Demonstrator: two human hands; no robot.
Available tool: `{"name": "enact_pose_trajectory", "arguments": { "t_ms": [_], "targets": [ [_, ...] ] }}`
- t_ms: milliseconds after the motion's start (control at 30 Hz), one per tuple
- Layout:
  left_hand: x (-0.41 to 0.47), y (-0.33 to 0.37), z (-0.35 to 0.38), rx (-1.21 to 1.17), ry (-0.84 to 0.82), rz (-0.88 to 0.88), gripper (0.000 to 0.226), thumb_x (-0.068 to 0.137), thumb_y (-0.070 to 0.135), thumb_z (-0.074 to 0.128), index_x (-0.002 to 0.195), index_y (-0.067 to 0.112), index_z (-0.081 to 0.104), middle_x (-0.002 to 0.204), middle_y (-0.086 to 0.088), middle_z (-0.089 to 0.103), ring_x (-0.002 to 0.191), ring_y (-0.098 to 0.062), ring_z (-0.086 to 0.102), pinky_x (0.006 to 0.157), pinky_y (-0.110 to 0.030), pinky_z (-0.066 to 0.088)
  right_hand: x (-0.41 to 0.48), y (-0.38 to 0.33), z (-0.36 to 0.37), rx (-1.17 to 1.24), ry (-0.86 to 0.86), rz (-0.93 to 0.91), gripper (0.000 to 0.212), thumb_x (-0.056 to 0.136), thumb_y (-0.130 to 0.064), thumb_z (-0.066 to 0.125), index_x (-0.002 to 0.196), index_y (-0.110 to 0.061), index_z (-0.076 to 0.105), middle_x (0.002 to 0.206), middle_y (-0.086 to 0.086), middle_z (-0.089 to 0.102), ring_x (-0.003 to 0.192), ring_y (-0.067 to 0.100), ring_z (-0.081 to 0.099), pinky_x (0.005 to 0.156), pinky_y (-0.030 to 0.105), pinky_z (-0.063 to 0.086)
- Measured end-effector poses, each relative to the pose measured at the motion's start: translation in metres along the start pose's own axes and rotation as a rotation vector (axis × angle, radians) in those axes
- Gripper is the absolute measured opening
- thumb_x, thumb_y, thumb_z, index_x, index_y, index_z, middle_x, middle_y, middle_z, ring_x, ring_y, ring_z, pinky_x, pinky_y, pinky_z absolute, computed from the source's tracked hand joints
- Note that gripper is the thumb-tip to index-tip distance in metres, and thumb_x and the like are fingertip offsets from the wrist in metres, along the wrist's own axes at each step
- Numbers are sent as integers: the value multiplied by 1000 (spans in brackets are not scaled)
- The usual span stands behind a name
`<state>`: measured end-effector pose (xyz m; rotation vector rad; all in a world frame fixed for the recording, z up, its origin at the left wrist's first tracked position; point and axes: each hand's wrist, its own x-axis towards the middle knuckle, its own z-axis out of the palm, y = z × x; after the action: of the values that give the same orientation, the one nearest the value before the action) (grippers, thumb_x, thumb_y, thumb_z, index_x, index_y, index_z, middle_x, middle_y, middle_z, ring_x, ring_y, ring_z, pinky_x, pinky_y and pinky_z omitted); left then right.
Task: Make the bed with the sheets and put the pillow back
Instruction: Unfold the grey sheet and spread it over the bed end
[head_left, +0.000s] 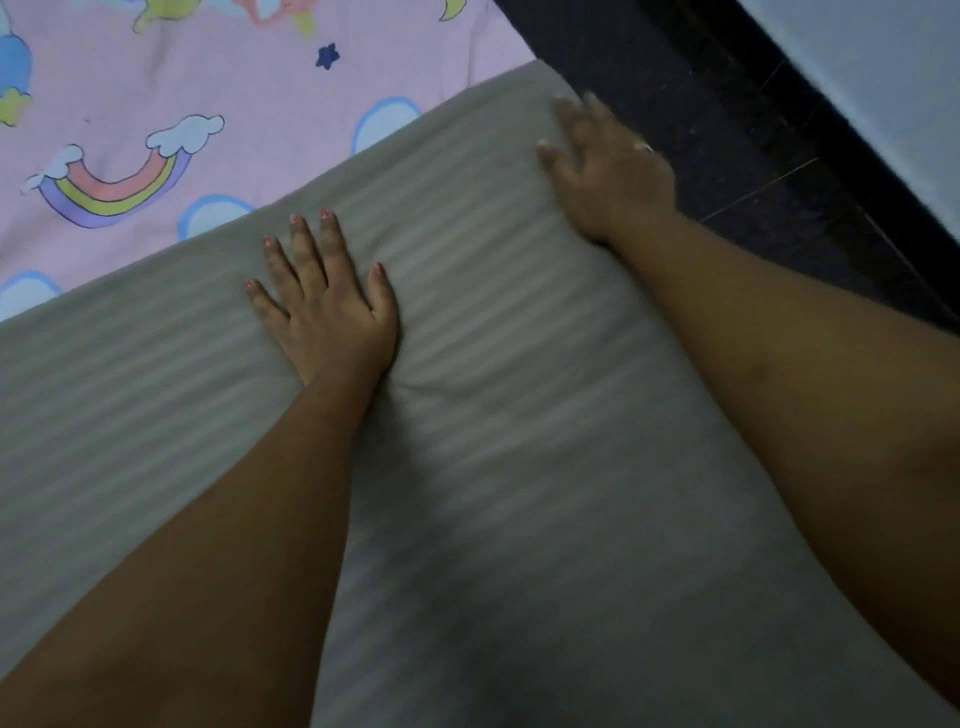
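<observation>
2 bare forearms (218, 519) reach toward 12 o'clock across the grey striped pillow (519, 415), which lies on the pink rainbow sheet (156, 78). Left hand (324, 306) and blurred right hand (608, 171), at 1 o'clock, press flat, fingers straight and spread, gripping nothing, probably settling it into place.

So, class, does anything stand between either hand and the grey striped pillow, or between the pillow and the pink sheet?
Nothing visible does. The left hand and right hand both rest flat on the grey striped pillow. It lies on the pink sheet, nothing showing between them along its visible edge.
</observation>
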<state>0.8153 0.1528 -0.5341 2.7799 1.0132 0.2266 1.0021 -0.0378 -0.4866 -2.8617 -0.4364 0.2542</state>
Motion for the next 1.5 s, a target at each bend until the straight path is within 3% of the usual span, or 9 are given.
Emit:
{"name": "enact_pose_trajectory", "arguments": {
  "t_ms": [133,233,467,767,967,1100,1300,1433,1500],
  "targets": [
    [2,1,-10,-17,-63,-1,63,95,45,26,152,23,12,159,-5,10,147,-29,3,114,-56,-1,-27,50,-25,78,-81,442,73,97,-59,16,134,-6,50,137,23,48,126,38,46,105,46,34],
    [3,5,-22,-27,-145,-12,62,98,45,26,152,22,9,160,-3,5,147,-27,-1,114,-56,-3,-71,22,-23,58,219,32,54,99,-44,25,124,-11,60,131,17,56,120,36,50,101,45,36],
    [-78,35,-40,-101,-212,180,54,98,38,27,149,18,27,156,-3,25,145,-24,15,114,-49,11,-160,-40,37,-168,-18,-435,59,92,-54,19,141,-32,43,148,-1,42,137,23,37,111,48,22],
    [-193,44,-55,-113,-313,317,66,90,46,8,150,22,24,157,0,22,146,-22,16,115,-47,12,-163,79,-24,-82,3,382,61,98,-53,17,147,-20,31,151,10,34,141,32,26,115,54,12],
    [-235,39,-65,-109,-373,383,63,93,45,14,149,18,25,156,-2,24,145,-22,18,115,-47,15,-296,30,17,-227,-57,-225,63,93,-57,15,149,-30,26,155,2,28,142,27,27,113,50,18],
    [-269,37,-69,-60,-312,449,56,96,39,24,145,14,35,151,-5,36,140,-26,31,111,-49,25,-321,81,8,-256,19,-9,58,95,-55,22,149,-35,23,156,-1,27,142,29,27,111,53,20],
    [-314,51,-92,-180,-508,539,56,100,41,20,152,19,15,159,0,12,147,-20,6,117,-40,2,-336,151,-32,-137,27,625,57,99,-48,23,148,-21,32,157,6,20,145,29,12,116,56,4],
    [-296,49,-117,-653,-784,472,42,89,30,44,127,21,59,133,3,58,126,-14,49,108,-32,37,-332,101,-25,-211,87,209,54,100,-41,27,149,-19,26,158,8,16,145,30,12,115,52,4],
    [-270,28,-126,-842,-598,282,37,82,23,46,110,20,70,111,2,70,104,-14,63,93,-31,48,-325,56,-11,-201,43,23,59,97,-47,20,151,-23,23,158,7,18,145,30,14,115,50,5]
  ]
}}
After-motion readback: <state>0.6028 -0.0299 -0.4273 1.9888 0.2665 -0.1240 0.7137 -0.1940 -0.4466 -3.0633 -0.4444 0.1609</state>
